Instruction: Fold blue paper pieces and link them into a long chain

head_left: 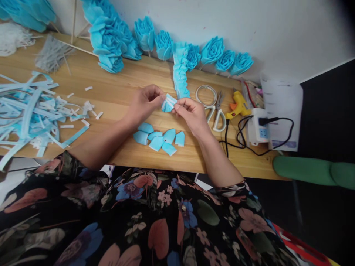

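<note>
Between my two hands is a small blue petal piece [168, 105] with a white strip across it. My left hand [148, 103] pinches its left edge between thumb and fingers. At the right edge, my right hand [190, 112] grips the same piece with thumb and forefinger. Several loose blue petals [156, 143] lie on the wooden table just below my hands. Behind the held piece, a column of gathered blue petals [181, 72] stretches back toward the wall.
Blue fabric roses [212, 50] line the wall. A heap of blue and white strips [30, 114] covers the left side. To the right are a tape roll [206, 95], scissors [219, 116], a yellow glue gun [238, 105] and a white power strip [257, 127] with black cords.
</note>
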